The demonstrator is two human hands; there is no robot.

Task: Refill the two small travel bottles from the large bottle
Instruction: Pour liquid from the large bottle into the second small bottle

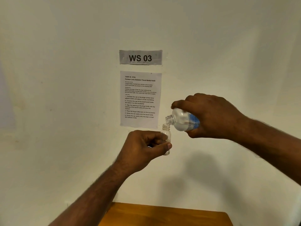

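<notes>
While the left hand [143,147] covers much of the small travel bottle [166,137], its liquid level cannot be read. That grip curls around the upright bottle, held above the tabletop [164,215]. The right hand [210,116] clasps the large bottle [184,119], which is tilted, its long axis near horizontal and its open neck pointing left and down, just above the small bottle's mouth.
</notes>
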